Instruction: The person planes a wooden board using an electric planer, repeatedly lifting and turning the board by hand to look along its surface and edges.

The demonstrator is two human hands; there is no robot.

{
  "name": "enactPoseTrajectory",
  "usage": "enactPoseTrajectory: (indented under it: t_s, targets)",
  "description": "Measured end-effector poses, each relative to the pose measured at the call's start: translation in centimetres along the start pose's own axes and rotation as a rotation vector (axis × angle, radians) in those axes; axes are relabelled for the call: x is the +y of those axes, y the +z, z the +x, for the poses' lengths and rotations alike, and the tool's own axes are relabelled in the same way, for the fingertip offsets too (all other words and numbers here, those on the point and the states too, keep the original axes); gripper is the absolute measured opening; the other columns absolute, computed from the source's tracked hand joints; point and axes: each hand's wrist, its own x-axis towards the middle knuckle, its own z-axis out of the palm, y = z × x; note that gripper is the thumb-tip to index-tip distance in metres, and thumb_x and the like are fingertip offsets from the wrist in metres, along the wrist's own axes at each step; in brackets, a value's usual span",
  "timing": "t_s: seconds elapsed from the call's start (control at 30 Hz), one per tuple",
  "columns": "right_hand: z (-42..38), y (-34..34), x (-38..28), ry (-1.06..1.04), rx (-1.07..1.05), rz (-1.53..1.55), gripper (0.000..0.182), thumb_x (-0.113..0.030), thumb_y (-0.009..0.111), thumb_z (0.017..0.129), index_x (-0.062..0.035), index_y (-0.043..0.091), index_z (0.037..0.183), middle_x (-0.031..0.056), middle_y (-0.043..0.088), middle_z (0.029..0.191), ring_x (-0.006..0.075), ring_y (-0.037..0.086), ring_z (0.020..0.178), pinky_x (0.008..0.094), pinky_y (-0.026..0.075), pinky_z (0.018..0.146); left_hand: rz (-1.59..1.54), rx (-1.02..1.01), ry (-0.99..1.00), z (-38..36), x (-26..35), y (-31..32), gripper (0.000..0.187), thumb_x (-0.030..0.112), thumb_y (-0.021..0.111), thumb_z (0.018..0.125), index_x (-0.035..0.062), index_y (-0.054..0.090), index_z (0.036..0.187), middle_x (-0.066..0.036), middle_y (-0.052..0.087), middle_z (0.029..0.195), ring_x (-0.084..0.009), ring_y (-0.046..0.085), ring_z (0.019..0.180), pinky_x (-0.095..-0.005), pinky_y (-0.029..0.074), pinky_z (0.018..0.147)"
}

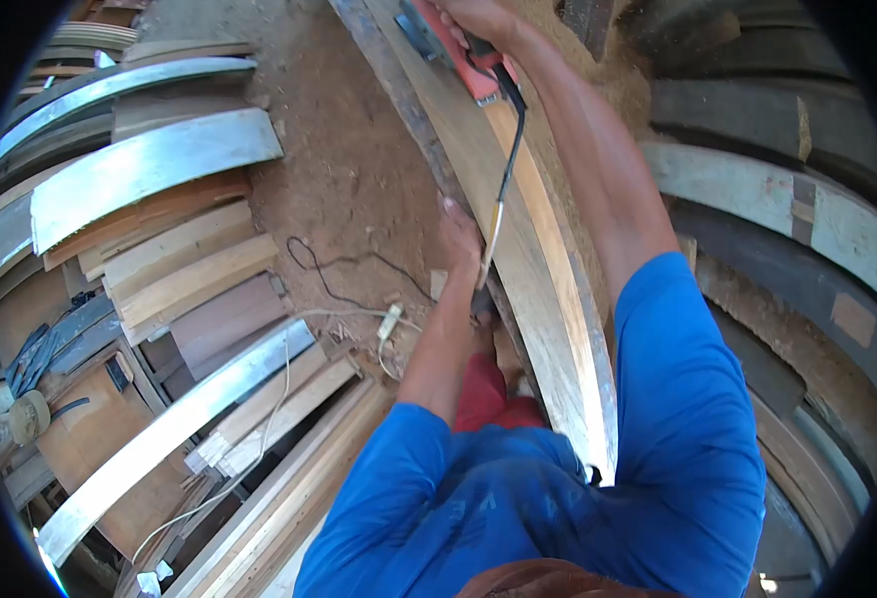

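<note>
My right hand [483, 22] is closed around the handle of a red electric planer [450, 48], which sits on a long wooden plank [498, 209] near the top of the view. A black power cord [514, 140] leaves the planer's rear and hangs down over the plank, its lower length lighter in colour. Beside the plank's left edge is my left hand [461, 239], close to the hanging cord. Its fingers are mostly hidden, so whether it grips the edge or the cord does not show. A paler strip [558, 269] runs along the plank's right side.
Stacked boards [184, 259] and shiny metal-like strips [159, 169] lie on the left. A white socket connector [389, 321] with cables rests on the dirt floor [349, 149]. Large timbers [767, 194] lie to the right, with sawdust [623, 110] beside the plank.
</note>
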Motion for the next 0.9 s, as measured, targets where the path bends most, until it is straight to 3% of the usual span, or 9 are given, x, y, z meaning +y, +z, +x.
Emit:
enactPoseTrajectory:
  t_s: [0.03,0.2,0.27,0.37,0.43,0.5,0.6,0.7,0.9]
  targets:
    - [-2.4,0.2,-0.8,0.023,0.027,0.064,0.045,-0.039,0.062,0.100,-0.0093,0.053,0.067,0.0023,0.049,0.051,0.0143,0.042,0.039,0.0349,0.028,0.036,0.015,0.065,0.052,-0.2,-0.8,0.6,0.070,0.049,0.029,0.110,-0.0114,0.059,0.093,-0.027,0.064,0.081,-0.0363,0.057,0.076,-0.0527,0.044,0.075]
    - [-18.8,0.7,-8.0,0.093,0.154,0.047,0.032,-0.024,0.063,0.093,-0.0088,0.055,0.066,0.0025,0.050,0.052,0.0142,0.042,0.038,0.0352,0.026,0.035,-0.014,0.075,0.088,1.0,-2.3,1.6,0.070,0.050,0.029,0.110,-0.0117,0.061,0.100,-0.030,0.067,0.093,-0.0363,0.063,0.087,-0.0502,0.047,0.082]
    - [-22.6,2.5,-3.5,0.044,0.169,0.054,0.044,-0.050,0.064,0.096,-0.0059,0.069,0.092,0.0015,0.060,0.060,0.0129,0.056,0.051,0.0310,0.046,0.052,-0.086,0.026,0.112,1.3,-2.7,1.5,0.064,0.048,0.027,0.110,-0.0088,0.054,0.119,-0.030,0.060,0.116,-0.0377,0.057,0.109,-0.0458,0.042,0.097]
    - [-32.9,4.8,1.8,-0.011,0.142,-0.020,0.048,-0.046,0.064,0.097,-0.0059,0.064,0.124,-0.0019,0.059,0.064,0.0085,0.055,0.054,0.0287,0.044,0.049,-0.302,-0.165,0.042,1.2,-2.1,0.6,0.066,0.045,0.023,0.111,-0.0026,0.036,0.154,-0.026,0.044,0.155,-0.0388,0.041,0.145,-0.0389,0.030,0.121]
    - [-42.0,5.9,2.4,0.134,-0.011,-0.012,0.076,-0.046,0.068,0.093,0.0085,0.047,0.142,0.0115,0.069,0.081,0.0197,0.069,0.075,0.0362,0.055,0.069,-0.458,-0.214,-0.023,1.7,-2.6,0.8,0.066,0.045,0.020,0.112,-0.0014,0.031,0.157,-0.023,0.043,0.157,-0.0359,0.041,0.145,-0.0385,0.030,0.121]
    - [-51.2,8.2,5.2,0.110,0.006,-0.054,0.070,-0.039,0.066,0.093,0.0034,0.046,0.145,0.0227,0.067,0.115,0.0318,0.067,0.108,0.0421,0.052,0.094,-0.697,-0.343,0.032,0.8,-1.7,0.1,0.064,0.046,0.016,0.112,0.0018,0.043,0.150,-0.018,0.056,0.143,-0.0317,0.054,0.131,-0.0394,0.039,0.114]
    - [-60.9,10.4,6.2,0.307,-0.020,0.020,0.060,-0.040,0.068,0.091,0.0036,0.055,0.130,0.0264,0.068,0.111,0.0382,0.069,0.104,0.0450,0.052,0.093,-0.981,-0.445,0.127,-0.5,-0.9,0.3,0.059,0.044,0.012,0.112,0.0102,0.032,0.156,-0.014,0.054,0.146,-0.0301,0.056,0.130,-0.0436,0.043,0.114]
    - [-59.8,11.4,5.6,0.216,0.082,0.009,0.047,-0.032,0.064,0.094,0.0028,0.060,0.125,0.0126,0.064,0.087,0.0193,0.061,0.077,0.0368,0.052,0.073,-1.065,-0.471,0.120,1.0,-4.5,1.7,0.058,0.044,0.013,0.112,0.0136,0.025,0.159,-0.014,0.049,0.151,-0.0315,0.053,0.134,-0.0453,0.041,0.116]
    - [-42.2,9.9,1.1,0.001,0.186,-0.007,0.041,-0.035,0.062,0.097,0.0011,0.063,0.116,0.0113,0.062,0.078,0.0169,0.060,0.076,0.0366,0.051,0.072,-1.020,-0.454,0.135,-0.7,-3.1,-0.2,0.058,0.046,0.020,0.112,0.0137,0.025,0.160,-0.015,0.049,0.148,-0.0305,0.052,0.135,-0.0444,0.042,0.115]
